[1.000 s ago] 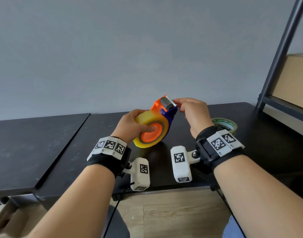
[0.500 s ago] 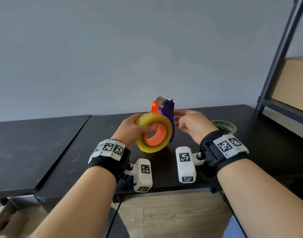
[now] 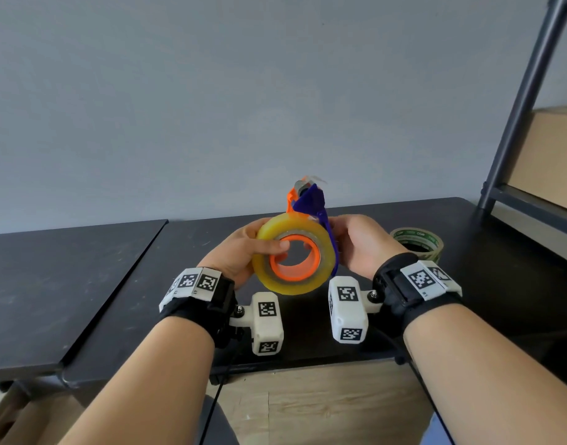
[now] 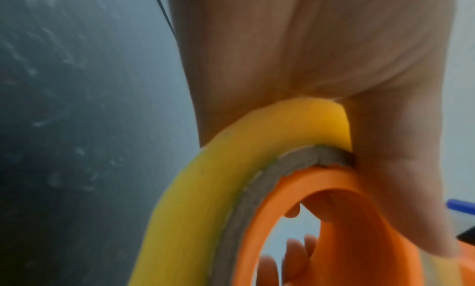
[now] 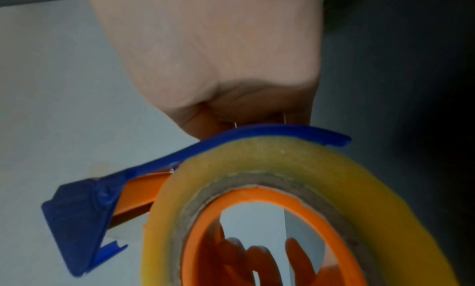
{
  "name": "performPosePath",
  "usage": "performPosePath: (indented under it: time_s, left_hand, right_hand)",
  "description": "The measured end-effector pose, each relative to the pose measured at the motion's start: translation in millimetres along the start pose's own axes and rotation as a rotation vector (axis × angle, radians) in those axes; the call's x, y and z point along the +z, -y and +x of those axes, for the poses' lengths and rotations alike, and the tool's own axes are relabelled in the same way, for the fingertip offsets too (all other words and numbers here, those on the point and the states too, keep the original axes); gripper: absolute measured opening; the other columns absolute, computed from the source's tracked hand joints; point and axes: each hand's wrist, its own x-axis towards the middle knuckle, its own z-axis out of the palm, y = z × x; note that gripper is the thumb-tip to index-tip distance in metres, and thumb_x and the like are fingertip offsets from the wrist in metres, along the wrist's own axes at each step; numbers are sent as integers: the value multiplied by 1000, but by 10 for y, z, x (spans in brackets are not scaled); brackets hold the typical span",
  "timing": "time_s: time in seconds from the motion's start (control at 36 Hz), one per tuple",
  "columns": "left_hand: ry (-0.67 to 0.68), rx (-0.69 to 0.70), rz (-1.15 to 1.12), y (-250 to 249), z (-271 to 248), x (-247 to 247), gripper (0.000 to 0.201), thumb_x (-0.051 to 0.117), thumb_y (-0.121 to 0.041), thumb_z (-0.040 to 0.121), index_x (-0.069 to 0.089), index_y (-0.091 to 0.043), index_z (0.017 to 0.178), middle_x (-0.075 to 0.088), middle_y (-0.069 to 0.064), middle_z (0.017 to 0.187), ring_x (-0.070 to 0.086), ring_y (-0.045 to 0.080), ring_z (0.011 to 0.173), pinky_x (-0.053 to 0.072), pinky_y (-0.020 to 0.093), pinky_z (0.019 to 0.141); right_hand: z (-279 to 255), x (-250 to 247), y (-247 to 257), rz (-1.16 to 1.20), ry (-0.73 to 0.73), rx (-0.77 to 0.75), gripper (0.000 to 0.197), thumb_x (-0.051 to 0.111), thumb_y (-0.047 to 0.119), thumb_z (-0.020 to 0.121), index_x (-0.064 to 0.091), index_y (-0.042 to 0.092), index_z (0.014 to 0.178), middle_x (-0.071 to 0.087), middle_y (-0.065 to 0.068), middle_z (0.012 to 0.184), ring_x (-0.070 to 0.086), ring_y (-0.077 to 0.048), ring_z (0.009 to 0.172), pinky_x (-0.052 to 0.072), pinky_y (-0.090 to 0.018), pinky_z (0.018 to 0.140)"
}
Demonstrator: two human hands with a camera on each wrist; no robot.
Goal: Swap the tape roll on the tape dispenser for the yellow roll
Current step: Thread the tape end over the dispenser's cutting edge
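The yellow roll (image 3: 266,232) sits on the orange hub (image 3: 311,271) of the tape dispenser (image 3: 309,200), held above the black table (image 3: 468,300) with its open face toward me. My left hand (image 3: 240,252) grips the roll from the left, thumb across its face. In the left wrist view the thumb (image 4: 398,168) presses the yellow roll (image 4: 205,178) at the hub's rim. My right hand (image 3: 359,242) holds the dispenser's blue side. In the right wrist view the blue guard (image 5: 257,131) curves over the yellow roll (image 5: 257,158). A green-printed roll (image 3: 417,239) lies on the table behind my right hand.
A second black table (image 3: 67,284) adjoins on the left with a seam between. A dark metal rack (image 3: 520,117) stands at the right, carrying a cardboard box (image 3: 552,162). A grey wall lies behind the tables. Wooden floor shows below the near edge.
The dispenser has turned upright so the hub's hole faces me. My right hand left the cutter end and dropped to the blue side. My left thumb slid from the hub to the roll's face.
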Motion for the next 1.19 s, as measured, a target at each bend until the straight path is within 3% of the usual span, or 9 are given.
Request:
performPosePath:
  time_s: [0.14, 0.31, 0.36, 0.47, 0.58, 0.69, 0.81, 1.0, 1.19]
  left_hand:
    - [46, -10, 31, 5, 1, -21, 57, 67, -5, 75, 58, -5, 131, 64, 10, 114, 60, 24, 103, 42, 50, 106]
    - [75, 6, 50, 2, 18, -30, 50, 66, 0, 73, 62, -10, 121, 72, -1, 92, 68, 14, 84, 56, 26, 73]
    - [47, 25, 52, 1, 41, -29, 51, 67, 1, 73, 62, -10, 123, 73, -1, 94, 69, 13, 86, 55, 24, 73]
    - [-145, 82, 67, 7, 121, -26, 52, 67, 7, 80, 59, -7, 130, 71, 10, 109, 68, 19, 96, 57, 21, 76]
    - [-367, 88, 158, 48, 215, 6, 61, 80, -11, 73, 59, -12, 130, 68, 8, 123, 64, 21, 112, 47, 34, 101]
    - [-589, 116, 264, 68, 265, 77, 40, 79, -24, 77, 63, -12, 111, 65, 3, 104, 62, 17, 94, 50, 32, 88]
    - [-500, 106, 176, 45, 238, 164, 10, 69, -7, 85, 61, -12, 87, 63, 3, 78, 59, 16, 72, 53, 29, 75]
    - [-325, 40, 39, 0, 218, 293, 29, 69, -16, 87, 61, -5, 113, 74, 13, 104, 72, 25, 90, 58, 37, 87]
    - [-362, 69, 83, 46, 223, 298, 25, 68, -9, 88, 62, -3, 112, 72, 13, 99, 71, 20, 85, 59, 31, 83]
  right_hand:
    - [-32, 28, 32, 21, 77, 13, 25, 37, 9, 83, 57, 5, 98, 53, -18, 103, 47, -34, 95, 36, -54, 110]
    - [30, -4, 17, 114, 72, 5, 22, 33, 7, 86, 54, 8, 84, 57, -10, 79, 52, -26, 73, 39, -38, 85]
    - [36, 8, 28, 115, 67, -21, 17, 36, 8, 83, 53, 9, 84, 56, -11, 83, 51, -28, 79, 38, -39, 86]
    - [32, 28, 59, 76, 57, -92, 19, 39, 8, 81, 55, 7, 91, 58, -15, 94, 52, -28, 92, 38, -38, 90]
    - [35, 18, 62, -1, 82, -153, 25, 35, 1, 90, 61, 3, 88, 63, -14, 90, 57, -27, 88, 42, -36, 86]
    - [12, 42, 64, -173, 63, -207, 27, 44, -1, 93, 62, 0, 112, 68, -19, 107, 63, -30, 98, 46, -42, 94]
    - [28, 54, 34, -280, -14, -246, 31, 51, 6, 95, 54, 6, 126, 66, -16, 122, 63, -31, 112, 48, -44, 97]
    - [37, 56, 9, -252, -63, -277, 34, 53, 8, 96, 49, 7, 129, 64, -15, 122, 65, -27, 103, 52, -35, 82]
    - [17, 38, -21, -382, -30, -320, 38, 57, 10, 94, 50, 12, 131, 63, -12, 125, 64, -27, 108, 55, -38, 86]
